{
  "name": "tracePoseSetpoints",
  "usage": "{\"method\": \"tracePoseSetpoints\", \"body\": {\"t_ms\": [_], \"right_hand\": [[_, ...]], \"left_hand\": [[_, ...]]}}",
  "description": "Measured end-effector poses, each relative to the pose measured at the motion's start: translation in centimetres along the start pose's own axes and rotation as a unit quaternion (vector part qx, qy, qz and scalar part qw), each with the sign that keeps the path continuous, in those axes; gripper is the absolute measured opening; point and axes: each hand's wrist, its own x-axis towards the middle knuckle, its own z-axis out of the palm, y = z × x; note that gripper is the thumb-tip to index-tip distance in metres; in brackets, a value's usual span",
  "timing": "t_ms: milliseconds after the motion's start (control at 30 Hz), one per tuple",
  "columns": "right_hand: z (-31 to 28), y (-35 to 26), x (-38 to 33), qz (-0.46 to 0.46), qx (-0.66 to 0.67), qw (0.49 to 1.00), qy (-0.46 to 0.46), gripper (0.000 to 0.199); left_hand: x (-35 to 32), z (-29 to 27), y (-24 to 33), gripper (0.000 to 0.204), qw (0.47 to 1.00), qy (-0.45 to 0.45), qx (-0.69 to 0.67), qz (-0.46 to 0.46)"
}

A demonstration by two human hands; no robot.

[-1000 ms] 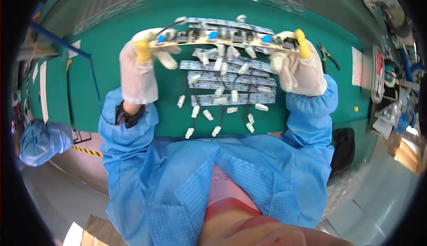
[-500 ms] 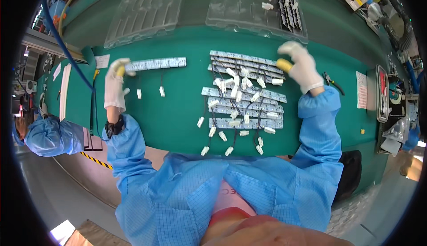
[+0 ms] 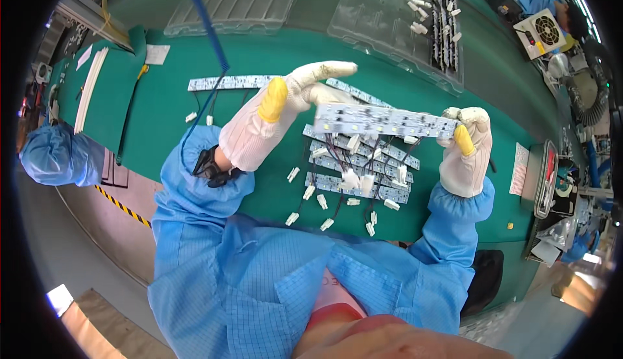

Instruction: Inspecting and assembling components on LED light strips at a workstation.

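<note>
My right hand [image 3: 468,141], in a white glove with a yellow thumb tip, pinches the right end of an LED strip board [image 3: 383,121] raised above the mat. My left hand [image 3: 295,93], gloved the same way, is open at the board's left end, its index finger stretched to the right. Some of its fingers pass behind the board, so I cannot tell whether they touch it. Below lie several more LED strip boards [image 3: 324,180] in rows, with dark wires and white connectors [image 3: 322,201]. Another LED strip board [image 3: 214,82] lies apart, left of my left hand.
A clear plastic tray [image 3: 363,31] at the back holds strip boards on edge. A second tray [image 3: 227,2] stands left of it. A blue coiled cable [image 3: 206,21] hangs in front. A metal box [image 3: 545,180] sits at the right; another person's blue sleeve [image 3: 61,154] shows at left.
My right hand has lifted a strip board off the rows. My left hand has let go of the separate board and moved right, to the lifted board's left end. The view has shifted.
</note>
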Motion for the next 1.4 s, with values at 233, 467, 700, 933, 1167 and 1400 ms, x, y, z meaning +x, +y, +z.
{"method": "tracePoseSetpoints", "body": {"t_ms": [233, 467, 700, 933, 1167, 1400], "right_hand": [[-0.3, 0.6, 0.4, 0.085, -0.102, 0.991, -0.007, 0.043], [0.1, 1.0, -0.1, 0.091, -0.102, 0.990, 0.025, 0.045], [-1.2, 0.4, -0.6, 0.106, -0.051, 0.992, -0.053, 0.033], [0.2, -0.8, -1.0, 0.064, -0.064, 0.996, -0.018, 0.027], [0.0, -1.2, -1.4, 0.043, -0.183, 0.982, -0.015, 0.027], [-0.7, -0.8, -1.3, 0.015, -0.106, 0.990, -0.093, 0.039]], "left_hand": [[-1.4, 0.2, -2.8, 0.045, 0.986, 0.118, 0.106, 0.058], [-1.2, -0.1, -2.2, 0.042, 0.901, 0.154, 0.381, 0.142], [-2.0, -0.5, -1.7, 0.056, 0.952, 0.123, 0.278, 0.020], [-1.6, -1.0, -2.6, 0.044, 0.956, 0.148, 0.234, 0.094], [-1.1, -0.8, -2.6, 0.058, 0.967, 0.131, 0.191, 0.103], [-0.1, -0.8, -2.2, 0.069, 0.936, 0.166, 0.310, 0.031]]}}
